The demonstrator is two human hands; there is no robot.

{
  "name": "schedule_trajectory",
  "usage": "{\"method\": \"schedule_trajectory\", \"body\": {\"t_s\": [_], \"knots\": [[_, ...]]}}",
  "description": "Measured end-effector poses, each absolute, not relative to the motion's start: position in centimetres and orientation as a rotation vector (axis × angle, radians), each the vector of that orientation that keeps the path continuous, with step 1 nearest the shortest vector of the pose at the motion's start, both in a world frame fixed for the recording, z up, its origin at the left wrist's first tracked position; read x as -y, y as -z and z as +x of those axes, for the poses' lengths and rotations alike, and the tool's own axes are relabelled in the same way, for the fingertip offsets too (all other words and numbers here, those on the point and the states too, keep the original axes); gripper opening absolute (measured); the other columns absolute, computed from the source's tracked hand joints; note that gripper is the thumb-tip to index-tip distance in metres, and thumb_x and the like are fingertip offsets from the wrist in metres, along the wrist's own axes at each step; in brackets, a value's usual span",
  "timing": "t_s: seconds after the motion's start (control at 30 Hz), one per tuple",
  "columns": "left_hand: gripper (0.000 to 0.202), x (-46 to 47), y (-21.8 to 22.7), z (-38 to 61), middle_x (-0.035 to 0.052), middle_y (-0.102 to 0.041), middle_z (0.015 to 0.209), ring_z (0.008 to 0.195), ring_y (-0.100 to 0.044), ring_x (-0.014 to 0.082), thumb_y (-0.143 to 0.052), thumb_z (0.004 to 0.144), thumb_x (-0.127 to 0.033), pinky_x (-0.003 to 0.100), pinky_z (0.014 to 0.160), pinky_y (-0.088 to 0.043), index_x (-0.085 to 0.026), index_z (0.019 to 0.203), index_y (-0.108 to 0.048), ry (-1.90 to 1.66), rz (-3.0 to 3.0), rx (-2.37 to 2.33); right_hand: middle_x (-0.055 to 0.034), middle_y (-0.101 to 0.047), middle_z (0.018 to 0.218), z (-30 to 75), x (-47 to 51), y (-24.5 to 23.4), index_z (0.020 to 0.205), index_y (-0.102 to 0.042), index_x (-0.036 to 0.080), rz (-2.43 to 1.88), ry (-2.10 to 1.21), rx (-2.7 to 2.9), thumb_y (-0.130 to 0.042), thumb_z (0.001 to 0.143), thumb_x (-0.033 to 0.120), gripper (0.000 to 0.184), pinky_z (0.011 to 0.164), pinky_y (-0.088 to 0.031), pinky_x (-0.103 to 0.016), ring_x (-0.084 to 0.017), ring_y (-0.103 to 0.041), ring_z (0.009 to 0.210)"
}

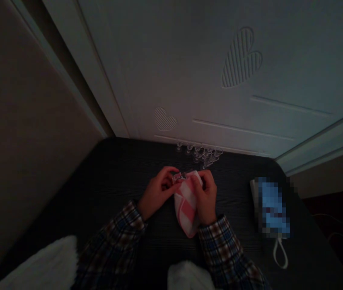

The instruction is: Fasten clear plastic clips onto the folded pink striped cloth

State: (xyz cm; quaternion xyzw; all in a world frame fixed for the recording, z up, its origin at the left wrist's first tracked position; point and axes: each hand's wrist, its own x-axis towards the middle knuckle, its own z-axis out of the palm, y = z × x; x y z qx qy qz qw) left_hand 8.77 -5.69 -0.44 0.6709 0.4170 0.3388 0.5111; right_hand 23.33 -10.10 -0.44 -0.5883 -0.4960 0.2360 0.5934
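Item: pink-striped cloth (185,209), frame centre on dark table (114,181); right hand (205,199) fingers closed round it, left hand (156,191) fingertips pinching clear clip (180,177) at its top edge; advisable: edge held taut, clip square.

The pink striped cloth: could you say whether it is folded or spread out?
Folded: the cloth is a narrow bundle in the right hand; the left hand holds a clip.

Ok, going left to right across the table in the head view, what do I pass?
Left hand pinching a clear clip, pink-and-white cloth, right hand gripping that cloth, then a blurred blue object far right.
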Motion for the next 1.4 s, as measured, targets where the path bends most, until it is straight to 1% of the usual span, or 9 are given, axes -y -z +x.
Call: {"method": "schedule_trajectory", "body": {"t_s": [0.4, 0.57, 0.7, 0.77, 0.83, 0.97, 1.13, 1.23, 1.4], "knots": [[0.021, 5.9, -0.3, 8.4, -0.0015, -0.058, 0.07, 0.057, -0.052, 0.01, -0.053, 0.08, -0.037, 0.019, 0.049, -0.039, -0.019, 0.089, -0.053, -0.822, 1.607, -1.039, -0.0003, -0.052, 0.084, 23.1, 10.1, 0.0, 0.083, -0.058, 0.019, -1.318, -0.562, 1.137, -0.053, 0.081, 0.024, 0.008, 0.073, -0.04, -0.027, -0.013, -0.051, 0.081], [0.021, 5.9, -0.2, 8.4, -0.0015, -0.057, 0.067, 0.053, -0.049, 0.0093, -0.046, 0.083, -0.037, 0.019, 0.046, -0.037, -0.018, 0.086, -0.053, -0.822, 1.58, -1.009, 0.0005, -0.051, 0.081, 23.1, 10.2, -0.3, 0.08, -0.058, 0.019, -1.311, -0.563, 1.161, -0.054, 0.081, 0.025, 0.007, 0.072, -0.039, -0.026, -0.013, -0.05, 0.078], [0.026, 5.8, -0.4, 8.5, 0.0, -0.058, 0.076, 0.055, -0.05, 0.0093, -0.049, 0.081, -0.037, 0.019, 0.045, -0.038, -0.018, 0.099, -0.053, -0.827, 1.556, -1.013, 0.0012, -0.05, 0.079, 23.0, 10.2, -0.1, 0.076, -0.056, 0.019, -1.337, -0.553, 1.143, -0.055, 0.08, 0.026, 0.008, 0.068, -0.039, -0.025, -0.012, -0.049, 0.075], [0.04, 5.8, -0.5, 8.7, 0.0004, -0.058, 0.083, 0.06, -0.053, 0.0099, -0.056, 0.077, -0.035, 0.019, 0.049, -0.041, -0.021, 0.113, -0.046, -0.869, 1.545, -1.009, 0.0013, -0.049, 0.078, 23.0, 10.2, 0.0, 0.076, -0.056, 0.019, -1.357, -0.551, 1.132, -0.055, 0.08, 0.026, 0.009, 0.067, -0.038, -0.025, -0.012, -0.048, 0.074], [0.05, 5.8, -0.6, 8.8, 0.0011, -0.058, 0.087, 0.065, -0.056, 0.0113, -0.059, 0.074, -0.033, 0.02, 0.053, -0.043, -0.023, 0.119, -0.041, -0.887, 1.552, -1.008, 0.0013, -0.05, 0.078, 23.1, 10.1, 0.1, 0.077, -0.055, 0.019, -1.369, -0.552, 1.121, -0.054, 0.081, 0.028, 0.01, 0.067, -0.038, -0.026, -0.012, -0.048, 0.074], [0.035, 5.9, -0.6, 8.7, 0.0016, -0.059, 0.082, 0.065, -0.058, 0.0128, -0.056, 0.076, -0.036, 0.021, 0.052, -0.043, -0.021, 0.107, -0.05, -0.811, 1.567, -1.045, 0.0008, -0.052, 0.077, 23.2, 10.1, 0.1, 0.076, -0.056, 0.019, -1.365, -0.55, 1.096, -0.053, 0.081, 0.03, 0.013, 0.068, -0.038, -0.026, -0.013, -0.048, 0.074], [0.028, 5.9, -0.2, 8.5, -0.0008, -0.059, 0.07, 0.058, -0.054, 0.0118, -0.061, 0.071, -0.036, 0.022, 0.052, -0.043, -0.019, 0.092, -0.057, -0.818, 1.61, -1.063, -0.0008, -0.054, 0.081, 23.2, 10.1, 0.1, 0.079, -0.058, 0.018, -1.328, -0.576, 1.063, -0.051, 0.082, 0.031, 0.015, 0.071, -0.039, -0.027, -0.014, -0.05, 0.077], [0.023, 6.0, -0.4, 8.4, -0.0022, -0.057, 0.064, 0.053, -0.051, 0.0096, -0.057, 0.075, -0.038, 0.02, 0.049, -0.04, -0.017, 0.084, -0.059, -0.792, 1.61, -1.045, -0.001, -0.055, 0.081, 23.1, 10.1, 0.2, 0.081, -0.058, 0.018, -1.315, -0.608, 1.067, -0.051, 0.082, 0.031, 0.014, 0.071, -0.039, -0.028, -0.014, -0.05, 0.077], [0.033, 5.8, -0.3, 8.3, -0.0022, -0.051, 0.057, 0.05, -0.046, 0.0087, -0.04, 0.085, -0.041, 0.019, 0.045, -0.035, -0.015, 0.076, -0.057, -0.749, 1.541, -0.973, -0.0003, -0.053, 0.081, 23.1, 10.4, -0.1, 0.079, -0.058, 0.018, -1.305, -0.587, 1.127, -0.053, 0.081, 0.028, 0.011, 0.071, -0.039, -0.028, -0.014, -0.05, 0.077]]}}
